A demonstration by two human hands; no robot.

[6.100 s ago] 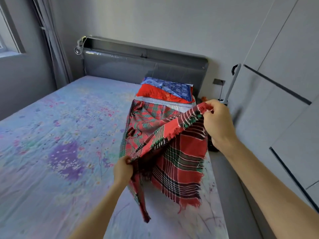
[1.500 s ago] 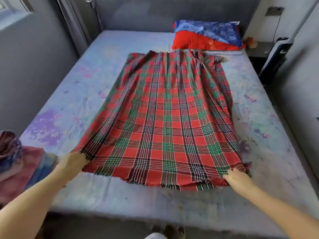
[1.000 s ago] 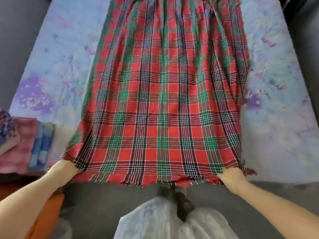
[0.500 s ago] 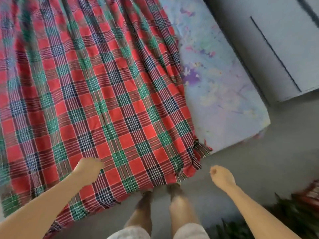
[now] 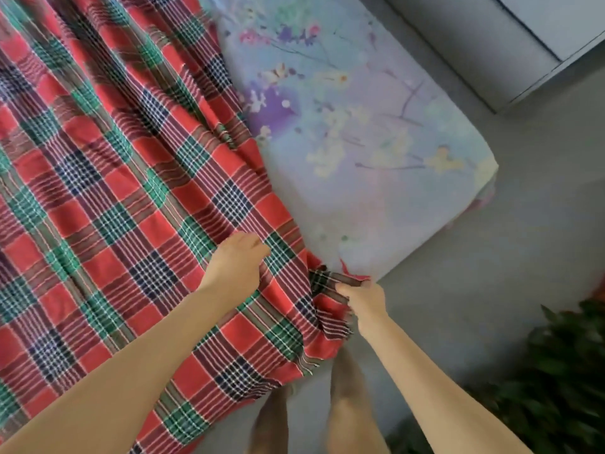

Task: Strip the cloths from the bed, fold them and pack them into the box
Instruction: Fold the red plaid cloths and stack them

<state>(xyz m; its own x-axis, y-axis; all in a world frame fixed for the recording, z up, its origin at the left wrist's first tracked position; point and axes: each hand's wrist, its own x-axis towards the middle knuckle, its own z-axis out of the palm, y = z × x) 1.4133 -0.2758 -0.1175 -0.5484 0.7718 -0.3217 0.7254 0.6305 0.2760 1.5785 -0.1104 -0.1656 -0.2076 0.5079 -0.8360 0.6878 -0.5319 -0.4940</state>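
The corner of the plaid cloth (image 5: 137, 198) is pinched in the fingers (image 5: 343, 287) of the right hand (image 5: 363, 304), which are closed tight on the fringed edge; the fabric is bunched and gathered just below the grip, at the foot edge of the bed (image 5: 376, 152). The left hand (image 5: 237, 265) is laid on the cloth a little inside that corner, fingers curled under; whether a fold of fabric is pinched there or the cloth is only pressed down cannot be told.

The hold is judged a set-up for folding: the corner is taken so it can be carried across, while the cloth is steadied nearby so the rest does not drag.

The plaid cloth is spread over the left part of the bed, wrinkled in long ridges, with its near edge hanging past the mattress toward the floor (image 5: 491, 290). The flowered sheet (image 5: 343, 93) is exposed to the right of it, not yet stripped. Bare legs are seen below the hanging edge. A green plant (image 5: 556, 371) is blurred at lower right, well apart from the cloth. A grey cabinet (image 5: 540, 27) is seen at upper right.

No box is in view. Task is judged early: nothing seen folded or packed here.
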